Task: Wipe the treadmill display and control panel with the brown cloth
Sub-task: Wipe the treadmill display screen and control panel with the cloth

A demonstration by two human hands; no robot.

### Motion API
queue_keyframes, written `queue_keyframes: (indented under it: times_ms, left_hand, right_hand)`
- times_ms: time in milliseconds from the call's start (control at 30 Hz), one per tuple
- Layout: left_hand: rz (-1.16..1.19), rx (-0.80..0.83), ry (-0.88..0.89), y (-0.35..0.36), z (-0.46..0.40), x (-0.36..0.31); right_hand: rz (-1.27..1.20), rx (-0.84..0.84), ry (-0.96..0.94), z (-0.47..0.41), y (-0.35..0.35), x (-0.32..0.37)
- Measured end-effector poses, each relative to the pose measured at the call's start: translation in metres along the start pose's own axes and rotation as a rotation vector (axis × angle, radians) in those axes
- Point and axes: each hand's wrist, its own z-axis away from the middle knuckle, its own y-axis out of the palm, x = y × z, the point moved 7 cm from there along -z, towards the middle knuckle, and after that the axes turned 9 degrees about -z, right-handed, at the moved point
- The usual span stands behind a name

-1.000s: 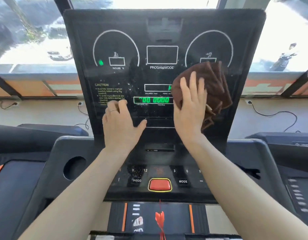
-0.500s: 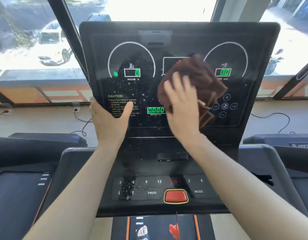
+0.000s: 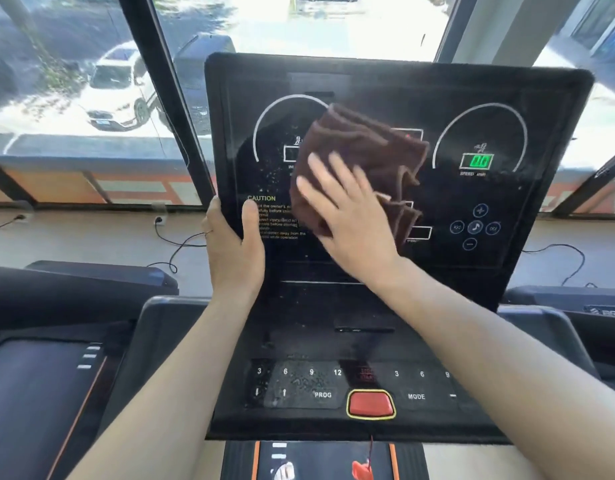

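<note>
The black treadmill display (image 3: 506, 98) stands upright in front of me, with two white dial arcs and a green speed readout. A folded brown cloth (image 3: 364, 150) lies against its left-centre area. My right hand (image 3: 347, 213) presses the cloth flat on the screen with straight fingers. At the display's left edge my left hand (image 3: 235, 244) grips the frame, thumb on the front over the caution text. White specks show on the screen left of the cloth. Below is the control panel (image 3: 416, 396) with number keys, PROG, MODE and a red button (image 3: 370, 403).
Grey console arms (image 3: 153, 341) flank the panel. A neighbouring treadmill's belt (image 3: 32, 393) lies at the left, another machine at the right edge. Behind the display are large windows, a dark window post (image 3: 153, 81) and power cables along the floor.
My right hand has slid the cloth leftward across the display, from the right dial to the left-centre. My left hand moved from the screen face to grip the left edge.
</note>
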Motion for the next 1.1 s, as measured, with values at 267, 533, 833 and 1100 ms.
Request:
queue_keyframes:
  times_ms: [267,533,833,1100]
  left_hand:
    - [0.018,0.026,-0.036,-0.010,-0.001,0.005]
    - [0.185,0.094,-0.129,-0.021,-0.004,0.009]
    - [0.321,0.142,-0.211,-0.023,-0.007,0.017]
    - [0.321,0.150,-0.195,-0.024,-0.012,0.022]
  right_hand:
    - [0.109,0.045,-0.102,-0.042,-0.011,0.002]
    - [0.075,0.124,-0.272,-0.025,0.036,0.060]
    - [0.129,-0.031,-0.184,-0.112,-0.007,0.041]
    - [0.126,0.275,-0.409,0.001,0.067,0.086]
